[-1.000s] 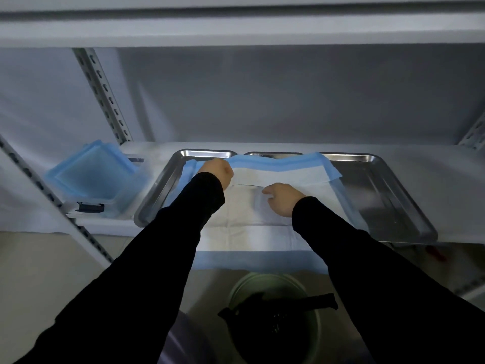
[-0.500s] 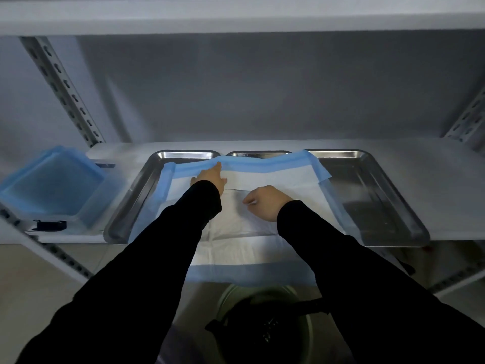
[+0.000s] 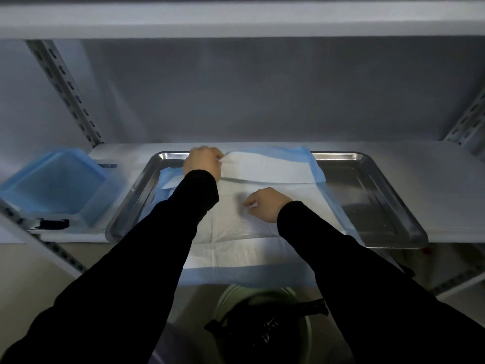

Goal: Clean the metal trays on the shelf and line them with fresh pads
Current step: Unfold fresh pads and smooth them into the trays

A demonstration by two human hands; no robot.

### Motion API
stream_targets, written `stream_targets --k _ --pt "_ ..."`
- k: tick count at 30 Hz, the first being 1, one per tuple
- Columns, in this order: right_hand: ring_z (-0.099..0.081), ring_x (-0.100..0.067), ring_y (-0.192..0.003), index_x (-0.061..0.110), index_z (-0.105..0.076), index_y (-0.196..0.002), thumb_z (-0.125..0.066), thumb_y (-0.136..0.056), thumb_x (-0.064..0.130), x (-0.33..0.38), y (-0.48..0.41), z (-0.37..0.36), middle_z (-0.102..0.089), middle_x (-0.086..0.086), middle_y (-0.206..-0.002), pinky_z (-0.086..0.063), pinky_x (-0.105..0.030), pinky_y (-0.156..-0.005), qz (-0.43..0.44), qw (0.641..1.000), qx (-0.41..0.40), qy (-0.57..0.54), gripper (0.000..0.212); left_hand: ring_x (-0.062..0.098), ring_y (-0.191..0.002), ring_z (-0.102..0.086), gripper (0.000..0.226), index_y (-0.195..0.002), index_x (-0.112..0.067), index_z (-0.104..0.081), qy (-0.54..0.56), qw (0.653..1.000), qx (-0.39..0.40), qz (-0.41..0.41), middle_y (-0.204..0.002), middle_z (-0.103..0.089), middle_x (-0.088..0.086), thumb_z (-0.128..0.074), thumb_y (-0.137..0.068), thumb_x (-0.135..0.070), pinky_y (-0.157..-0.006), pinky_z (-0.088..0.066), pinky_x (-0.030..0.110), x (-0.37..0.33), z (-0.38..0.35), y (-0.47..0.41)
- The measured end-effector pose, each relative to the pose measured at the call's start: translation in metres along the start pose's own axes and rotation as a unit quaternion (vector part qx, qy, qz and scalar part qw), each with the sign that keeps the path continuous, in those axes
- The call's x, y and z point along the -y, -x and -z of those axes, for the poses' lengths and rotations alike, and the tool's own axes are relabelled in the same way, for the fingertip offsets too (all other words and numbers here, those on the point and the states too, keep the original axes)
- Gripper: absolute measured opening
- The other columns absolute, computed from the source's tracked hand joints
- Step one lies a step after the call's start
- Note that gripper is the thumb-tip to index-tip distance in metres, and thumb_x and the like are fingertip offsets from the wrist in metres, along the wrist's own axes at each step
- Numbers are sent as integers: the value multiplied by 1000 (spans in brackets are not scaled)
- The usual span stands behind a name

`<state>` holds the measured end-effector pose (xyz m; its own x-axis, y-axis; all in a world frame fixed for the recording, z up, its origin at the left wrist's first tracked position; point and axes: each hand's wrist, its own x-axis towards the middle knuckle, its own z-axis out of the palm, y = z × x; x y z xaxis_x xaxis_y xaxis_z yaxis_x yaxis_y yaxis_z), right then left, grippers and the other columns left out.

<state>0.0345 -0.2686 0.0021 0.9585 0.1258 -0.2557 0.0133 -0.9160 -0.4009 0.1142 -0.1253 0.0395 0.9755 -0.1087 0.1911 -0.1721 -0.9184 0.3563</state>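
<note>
Metal shelving unit with white boards: working shelf point(image 3: 441, 190), white and matt, beneath an upper shelf point(image 3: 236, 19) closing off the top of the view. Slotted grey uprights, one at the left rear point(image 3: 65, 90), one at the right rear point(image 3: 467, 119); plain grey back panel point(image 3: 262, 95) between them, dimly lit. On the working shelf, centre: polished metal trays, left tray point(image 3: 131, 198) showing only its rim and a strip of floor, right tray point(image 3: 372, 195) showing bare reflective floor on its right half; junction between the two hidden beneath the pad. Pad point(image 3: 236, 232), white with a blue border, spread across the trays, near blue edge hanging over the shelf front, far edge folded back toward the wearer as a white flap with a blue band behind it. Left grip point(image 3: 203, 161), black-sleeved, at the far rim of the left tray, fingertips pinching the left corner of that flap. Right grip point(image 3: 265, 204), black-sleeved, knuckles up on the white middle of the pad, fingers bent down onto it; pressing or pinching a crease, not discernible. On the shelf, far left, just beside the left tray: clear box point(image 3: 105, 203) with a black clasp point(image 3: 52, 223), holding a stack of blue sheets point(image 3: 52, 185). Below the shelf front: round pale-green bin point(image 3: 223, 300) lined with a black bag point(image 3: 262, 334). Pale floor point(image 3: 34, 274) at lower left.
</note>
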Motion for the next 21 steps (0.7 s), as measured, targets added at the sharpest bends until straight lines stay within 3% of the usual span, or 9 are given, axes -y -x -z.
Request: stream_targets --k 7,10,12,14,18,19,21 --pt "-44 -21 -131 14 -50 -136 -46 -95 15 3 0 0 -48 -4 -142 -33 -29 -109 -2 1000 -1 -19 42 28 -111 -54 19 -109 -16 -64 48 996 -80 -6 -127 -52 7 -52 -95 -19 -87 -44 33 -12 39 2" --pt "-50 -23 -124 16 -35 -145 -55 -93 18 0 -4 0 -51 -9 -137 -37 -27 -103 -52 971 -78 -221 56 27 -106 -56 16 -108 -16 -58 55 994 -90 -3 -121 -56 6 -50 -94 -15 -80 -42 32 -15 46 5" --pt "-57 -23 -105 15 -26 -148 -62 -90 25 0 -4 5 -55 -10 -124 -45 -28 -88 -89 890 -134 -427 70 30 -97 -55 19 -111 -14 -52 48 995 -90 -1 -113 -59 9 -43 -94 -10 -74 -39 32 -16 49 8" --pt "-59 -18 -89 16 -27 -146 -63 -88 36 1 -1 15 -56 -7 -118 -46 -26 -72 -102 778 -142 -603 71 30 -84 -50 20 -112 -11 -47 60 994 -87 3 -107 -60 13 -40 -93 -7 -71 -38 32 -15 49 8" --pt "-60 -14 -78 20 -55 -109 -60 -85 50 -4 7 35 -63 -1 -97 -49 -26 -69 -88 580 -121 -800 39 29 -82 -51 29 -119 -13 -42 108 992 -61 -13 -102 -57 10 -48 -91 -9 -72 -43 34 -13 51 14" --pt "-59 -13 -74 20 -54 -101 -60 -86 50 -6 8 38 -63 0 -90 -48 -25 -67 -93 554 -131 -817 34 29 -85 -54 33 -122 -15 -42 112 992 -46 -14 -100 -56 7 -51 -90 -13 -74 -45 34 -13 53 17" --pt "-55 -12 -69 21 -54 -91 -56 -91 43 -7 10 43 -61 2 -84 -45 -23 -64 -103 546 -154 -817 23 26 -83 -54 27 -114 -16 -52 103 994 -23 -22 -90 -55 0 -56 -88 -23 -69 -45 31 -13 56 21"
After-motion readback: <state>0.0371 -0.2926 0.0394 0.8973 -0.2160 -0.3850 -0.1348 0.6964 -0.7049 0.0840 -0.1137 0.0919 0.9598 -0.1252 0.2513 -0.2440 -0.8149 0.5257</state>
